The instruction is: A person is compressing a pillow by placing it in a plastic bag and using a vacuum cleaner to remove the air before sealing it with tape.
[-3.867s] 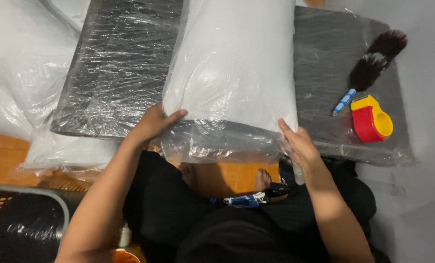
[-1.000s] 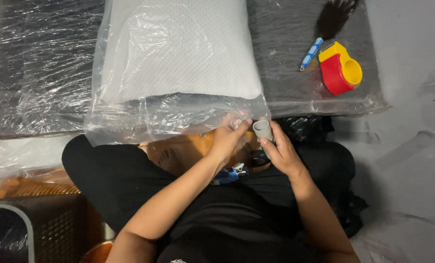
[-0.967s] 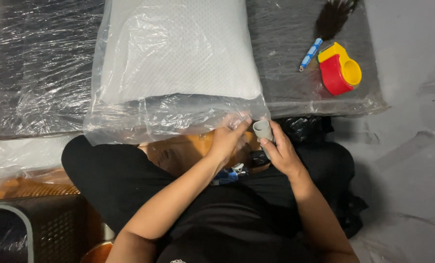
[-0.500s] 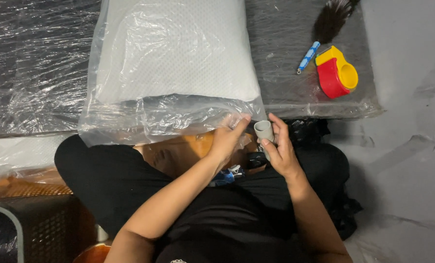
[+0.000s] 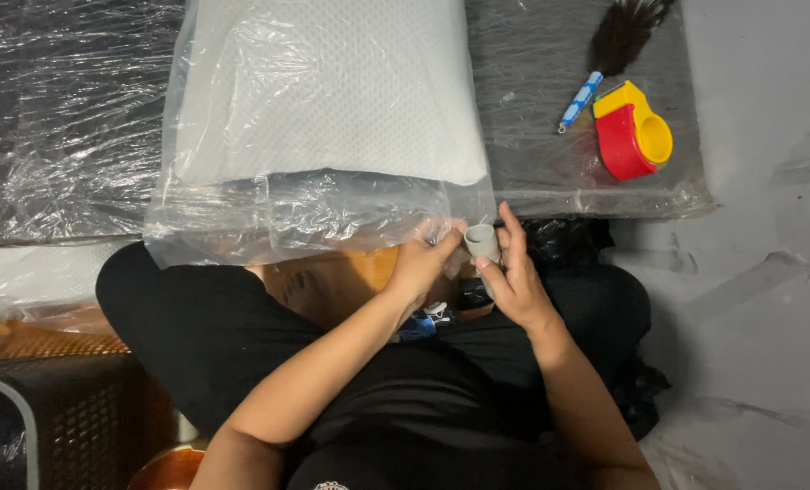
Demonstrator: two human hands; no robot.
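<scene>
Grey floor, plastic-wrapped dark mat (image 5: 60, 118) ahead. White pillow in clear bag (image 5: 323, 118) lies on it — left hand (image 5: 420, 263) pinches bag's open corner, right hand (image 5: 511, 277) grips small grey tape roll (image 5: 482, 243) just beside. Sealing step; steady alignment needed.
</scene>
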